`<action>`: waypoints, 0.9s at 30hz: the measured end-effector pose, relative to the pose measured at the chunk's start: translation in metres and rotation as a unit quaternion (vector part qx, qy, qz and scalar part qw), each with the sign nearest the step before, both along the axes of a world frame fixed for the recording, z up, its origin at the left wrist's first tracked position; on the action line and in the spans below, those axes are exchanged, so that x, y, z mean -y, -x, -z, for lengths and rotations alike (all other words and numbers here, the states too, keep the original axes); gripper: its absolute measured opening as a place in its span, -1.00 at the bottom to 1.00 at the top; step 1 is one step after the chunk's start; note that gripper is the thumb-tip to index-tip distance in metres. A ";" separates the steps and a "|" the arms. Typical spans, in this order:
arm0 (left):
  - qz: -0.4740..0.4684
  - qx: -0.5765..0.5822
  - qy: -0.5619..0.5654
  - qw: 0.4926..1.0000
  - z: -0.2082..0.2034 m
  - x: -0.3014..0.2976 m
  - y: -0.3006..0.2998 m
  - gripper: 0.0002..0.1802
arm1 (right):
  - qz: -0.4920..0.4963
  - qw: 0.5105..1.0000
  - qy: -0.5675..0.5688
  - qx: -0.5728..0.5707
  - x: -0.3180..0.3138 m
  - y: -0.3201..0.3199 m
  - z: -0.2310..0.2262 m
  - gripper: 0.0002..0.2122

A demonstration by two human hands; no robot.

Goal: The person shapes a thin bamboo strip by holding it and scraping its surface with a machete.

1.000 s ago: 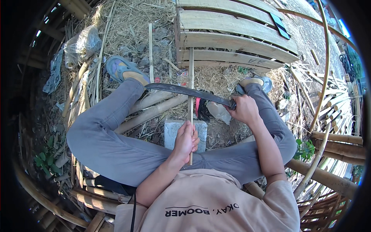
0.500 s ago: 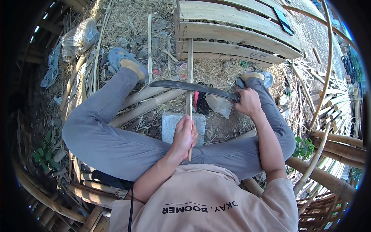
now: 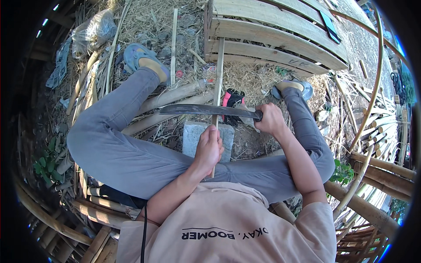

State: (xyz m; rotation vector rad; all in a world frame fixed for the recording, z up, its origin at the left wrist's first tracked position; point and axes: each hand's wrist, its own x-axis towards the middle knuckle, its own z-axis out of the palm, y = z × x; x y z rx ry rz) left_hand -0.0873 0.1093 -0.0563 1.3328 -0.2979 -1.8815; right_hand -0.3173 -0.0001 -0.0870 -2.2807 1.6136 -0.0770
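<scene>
Compared with the frame half a second ago, the large knife (image 3: 193,108) has come closer to the left hand (image 3: 208,151) and lies almost level across the middle of the frame, where before its blade sloped down toward the right. The right hand (image 3: 270,119) has shifted a little toward the centre along with it. The whole view has moved slightly too: the slatted wooden crate (image 3: 267,30) sits further right and higher, and more of the black and pink item (image 3: 228,98) shows beyond the blade.

The left fingers are closed around the pale strip (image 3: 219,74), gripping it near its lower end at the centre of the frame, with a short piece poking out below the fist. The right fingers are wrapped tightly round the knife's handle, right of centre, and hide most of it. The blade crosses over the strip just above the left fist; whether its edge touches the strip I cannot tell.

The strip runs upward from the fist to the front of the crate at upper centre. A pale stone block (image 3: 190,136) lies below the left hand, and bamboo poles (image 3: 175,95) rest on the ground left of the strip.
</scene>
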 end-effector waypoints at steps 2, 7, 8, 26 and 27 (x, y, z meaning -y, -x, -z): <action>0.002 0.019 0.010 1.000 -0.001 0.000 0.002 -0.64 | 0.001 1.000 -0.010 -0.017 0.004 0.001 0.000 -0.76; -0.001 0.015 0.018 1.000 -0.001 -0.002 0.000 -0.64 | 0.005 1.000 0.007 -0.022 0.005 -0.001 0.002 -0.78; -0.001 0.014 0.018 1.000 -0.003 -0.004 0.000 -0.64 | 0.025 0.999 0.034 -0.027 0.008 0.004 0.004 -0.75; -0.006 0.010 0.002 1.000 -0.007 0.003 -0.008 -0.62 | -0.035 0.999 -0.029 -0.009 -0.005 0.005 -0.014 -0.68; -0.002 0.010 0.000 1.000 -0.007 0.003 -0.008 -0.62 | -0.031 0.999 -0.030 -0.009 -0.006 0.005 -0.013 -0.68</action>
